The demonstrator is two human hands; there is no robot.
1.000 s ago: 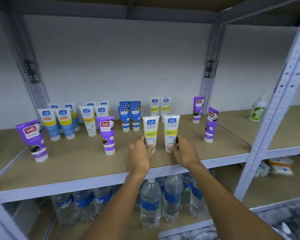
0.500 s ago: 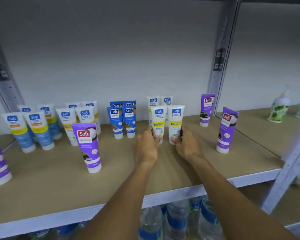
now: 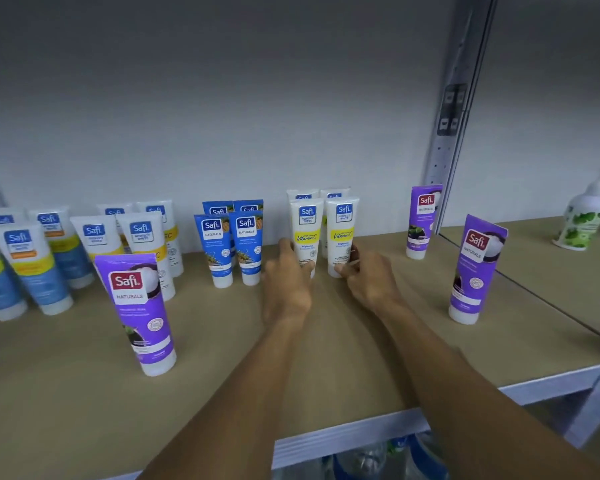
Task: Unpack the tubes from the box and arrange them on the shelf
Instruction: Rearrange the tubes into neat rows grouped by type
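Two white tubes stand upright on the shelf [image 3: 326, 358], far-centre, just in front of 2 more. Left hand [image 3: 286, 289] grips left tube [image 3: 305, 233] low down; right hand [image 3: 371, 285] pinches right tube [image 3: 342, 230] nr its cap. Long axes vertical, each hand at its own tube.

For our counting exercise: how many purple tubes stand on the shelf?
3 purple tubes: one front left; one at the back, beside the post; one front right. Others may be out of frame.
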